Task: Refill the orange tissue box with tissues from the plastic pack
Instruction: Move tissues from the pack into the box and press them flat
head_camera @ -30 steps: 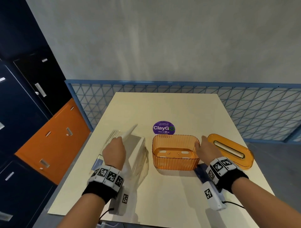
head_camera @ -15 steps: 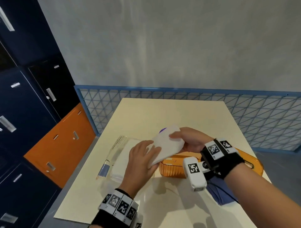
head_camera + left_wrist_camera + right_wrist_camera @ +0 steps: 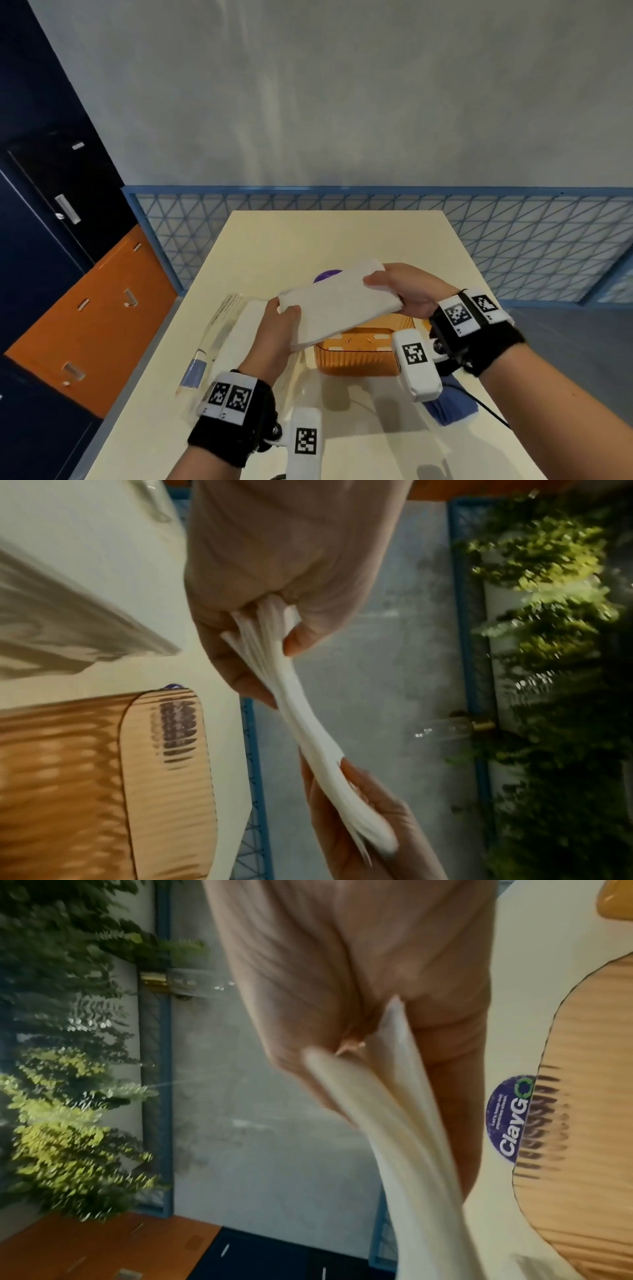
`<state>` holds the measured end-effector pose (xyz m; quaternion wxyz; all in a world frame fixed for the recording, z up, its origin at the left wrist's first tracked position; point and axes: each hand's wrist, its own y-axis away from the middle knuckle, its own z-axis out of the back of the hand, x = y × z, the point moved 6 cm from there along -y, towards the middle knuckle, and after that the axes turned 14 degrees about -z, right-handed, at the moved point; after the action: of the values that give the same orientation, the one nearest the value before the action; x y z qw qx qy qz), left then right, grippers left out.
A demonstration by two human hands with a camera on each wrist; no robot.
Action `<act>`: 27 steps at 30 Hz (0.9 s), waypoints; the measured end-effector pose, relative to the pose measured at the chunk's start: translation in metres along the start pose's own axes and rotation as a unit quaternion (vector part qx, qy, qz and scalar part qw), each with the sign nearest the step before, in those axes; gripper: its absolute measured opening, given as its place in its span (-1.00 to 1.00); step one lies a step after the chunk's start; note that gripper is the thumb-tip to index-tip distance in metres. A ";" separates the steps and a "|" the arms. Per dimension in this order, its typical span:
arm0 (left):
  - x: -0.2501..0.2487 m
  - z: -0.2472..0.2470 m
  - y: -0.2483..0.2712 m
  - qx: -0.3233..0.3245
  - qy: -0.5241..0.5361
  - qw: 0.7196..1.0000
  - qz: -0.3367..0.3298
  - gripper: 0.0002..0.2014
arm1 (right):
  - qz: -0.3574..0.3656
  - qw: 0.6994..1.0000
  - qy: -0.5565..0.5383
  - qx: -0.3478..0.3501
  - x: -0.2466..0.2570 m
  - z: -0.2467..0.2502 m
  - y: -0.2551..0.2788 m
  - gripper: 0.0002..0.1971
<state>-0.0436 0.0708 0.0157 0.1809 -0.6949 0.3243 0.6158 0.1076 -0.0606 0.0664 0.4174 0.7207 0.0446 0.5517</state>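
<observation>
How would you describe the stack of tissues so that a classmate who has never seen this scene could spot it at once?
Start at the cream table and find the open orange tissue box near its front. Above it, the left hand and right hand hold the stack of tissues by its ends. It is the only white, soft thing held in the air.

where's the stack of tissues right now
In the head view, the tissue stack is held in the air between left hand and right hand, above the open orange box.
</observation>
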 end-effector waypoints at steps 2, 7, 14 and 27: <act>-0.002 -0.007 -0.009 -0.009 -0.063 0.998 -0.011 -0.58 | -0.017 0.999 -0.010 -0.034 -0.011 0.017 -0.007 -0.86; 0.006 -0.040 -0.028 0.020 -0.281 0.955 -0.091 -0.54 | -0.073 0.946 0.210 -0.236 -0.033 0.053 -0.019 -0.93; 0.051 -0.068 -0.043 0.117 -0.479 0.863 -0.108 -0.52 | -0.132 0.861 0.366 -0.327 -0.059 0.049 -0.044 -0.76; 0.072 -0.083 -0.054 0.199 -0.646 0.728 -0.112 -0.58 | -0.136 0.839 0.436 -0.296 -0.066 0.035 -0.063 -0.66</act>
<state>0.0565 0.0393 -0.0480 0.5482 -0.1086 0.1642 0.8128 0.1357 -0.0740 -0.0260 0.6188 0.2348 0.1543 0.7336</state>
